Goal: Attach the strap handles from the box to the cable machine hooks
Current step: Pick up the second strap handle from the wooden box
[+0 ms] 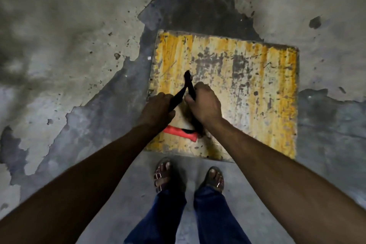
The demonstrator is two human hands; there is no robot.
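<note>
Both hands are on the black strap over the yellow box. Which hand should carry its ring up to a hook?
Right, probably. The right hand grips the strap closer to the ring; the left hand holds the other leg lower. No hook is in view.

Worn concrete floor, grey with pale patches where the coating has peeled – darker stains run up the middle. A scuffed yellow square panel lies on it, paint scraped thin. The light is dim
</note>
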